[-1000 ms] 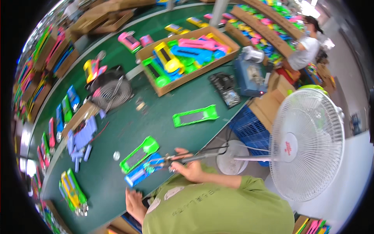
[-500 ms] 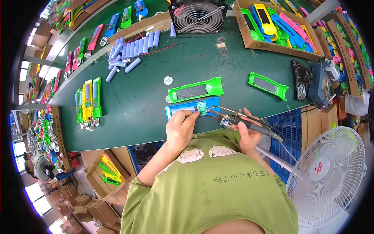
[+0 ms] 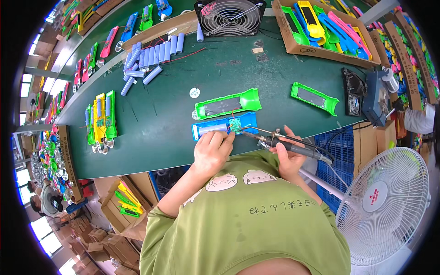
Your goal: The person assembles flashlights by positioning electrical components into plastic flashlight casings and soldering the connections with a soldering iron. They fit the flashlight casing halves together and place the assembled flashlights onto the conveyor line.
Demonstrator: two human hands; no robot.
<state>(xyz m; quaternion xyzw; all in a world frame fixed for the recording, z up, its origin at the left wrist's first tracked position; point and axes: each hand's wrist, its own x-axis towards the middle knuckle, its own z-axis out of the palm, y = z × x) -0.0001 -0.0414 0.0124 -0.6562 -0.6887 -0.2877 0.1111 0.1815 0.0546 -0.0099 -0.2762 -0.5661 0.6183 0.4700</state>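
Observation:
My right hand [image 3: 289,158] grips a soldering iron [image 3: 308,152] with a thin metal feed tube along it. The iron's tip reaches the right end of a small green circuit board [image 3: 235,124]. That board lies in a blue plastic housing [image 3: 250,120], to the right of a lilac cylindrical battery [image 3: 211,129]. My left hand [image 3: 212,150] is closed in a pinch at the board's lower left edge; whatever is between the fingertips is hidden. Just beyond lies an open green housing [image 3: 251,99], with a thin red wire running between it and the board.
Another green housing [image 3: 315,99] lies to the right, near a blue soldering station [image 3: 376,98]. Assembled housings [image 3: 99,120] stand left, with lilac batteries [image 3: 156,54] behind. At the back are a black fan [image 3: 230,18] and a carton of housings [image 3: 327,55]. A white fan [image 3: 382,206] stands lower right.
The whole view has shifted slightly left. My left fingertips have drawn a little lower at the board's edge. The soldering iron stays at the board's right end in my right hand.

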